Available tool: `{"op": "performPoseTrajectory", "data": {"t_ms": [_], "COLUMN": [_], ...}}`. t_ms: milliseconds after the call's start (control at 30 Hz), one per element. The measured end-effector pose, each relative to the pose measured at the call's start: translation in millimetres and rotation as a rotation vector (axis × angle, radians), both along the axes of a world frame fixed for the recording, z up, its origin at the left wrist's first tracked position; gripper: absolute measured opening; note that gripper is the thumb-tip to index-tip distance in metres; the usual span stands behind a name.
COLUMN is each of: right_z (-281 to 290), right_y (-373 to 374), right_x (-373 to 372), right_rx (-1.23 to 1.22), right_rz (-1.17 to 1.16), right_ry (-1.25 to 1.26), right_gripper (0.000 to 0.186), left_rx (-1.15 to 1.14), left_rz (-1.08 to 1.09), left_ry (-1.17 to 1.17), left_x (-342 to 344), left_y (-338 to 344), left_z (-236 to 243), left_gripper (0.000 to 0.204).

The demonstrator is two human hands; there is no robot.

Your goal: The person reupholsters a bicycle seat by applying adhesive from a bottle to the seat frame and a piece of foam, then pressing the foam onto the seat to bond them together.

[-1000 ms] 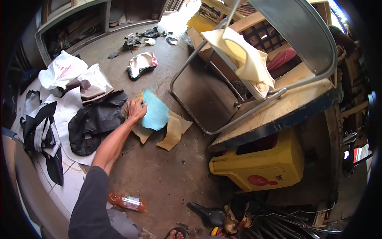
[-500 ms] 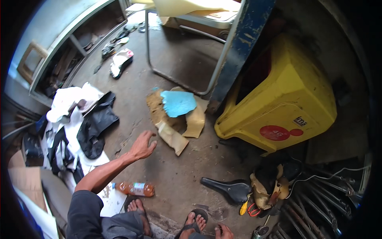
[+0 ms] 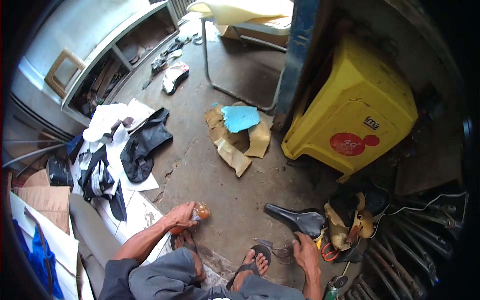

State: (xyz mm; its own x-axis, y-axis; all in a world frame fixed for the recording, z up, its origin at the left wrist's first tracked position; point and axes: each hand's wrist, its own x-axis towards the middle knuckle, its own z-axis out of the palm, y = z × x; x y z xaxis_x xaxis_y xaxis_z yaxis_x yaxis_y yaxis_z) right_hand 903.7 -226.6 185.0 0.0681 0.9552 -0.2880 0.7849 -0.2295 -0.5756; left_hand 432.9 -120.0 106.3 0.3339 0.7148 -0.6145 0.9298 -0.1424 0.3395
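My left hand point(image 3: 181, 216) is wrapped round a plastic bottle point(image 3: 201, 211) of orange-brown liquid, low over the floor beside my left foot. The hand covers the bottle's middle; its rounded end shows past my fingers. My right hand point(image 3: 306, 255) is just below a black bicycle saddle point(image 3: 300, 221), its fingers loosely bent and apart, with nothing seen in them. Near that hand are a tool's yellow handle point(image 3: 319, 243) and the red-orange handles of scissors point(image 3: 329, 253). Pieces of tan foam point(image 3: 235, 157) and a light-blue sheet scrap point(image 3: 241, 119) are on the floor ahead.
A yellow plastic stool point(image 3: 385, 110) is tipped over on the right beside a blue post point(image 3: 292, 65). Metal tubes point(image 3: 400, 260) crowd the lower right. Black and white cloth pieces point(image 3: 145, 145) are heaped at the left. A metal-legged chair point(image 3: 242, 92) stands at the back.
My left hand has come down and back from beside the foam and taken hold of the bottle. My right hand has moved forward and right from the lower edge toward the saddle.
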Motion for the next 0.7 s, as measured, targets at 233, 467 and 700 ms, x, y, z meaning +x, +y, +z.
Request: {"op": "performPoseTrajectory", "data": {"t_ms": [233, 467, 700], "right_z": [-26, -60, -85], "right_y": [-1, 10, -7], "right_x": [-44, -102, -63], "right_rx": [-0.054, 0.001, 0.366], "right_rz": [0.103, 0.143, -0.408], "right_ry": [0.136, 0.320, 0.069], "right_gripper": [0.036, 0.048, 0.044], "left_rx": [-0.873, -1.266, -1.306], "left_rz": [1.298, 1.419, 1.648], "left_ry": [-0.981, -1.153, -1.243], "left_x": [41, 89, 66], "left_y": [39, 9, 23], "left_z": [-3, -50, -36], "left_gripper": [0.056, 0.065, 0.066]}}
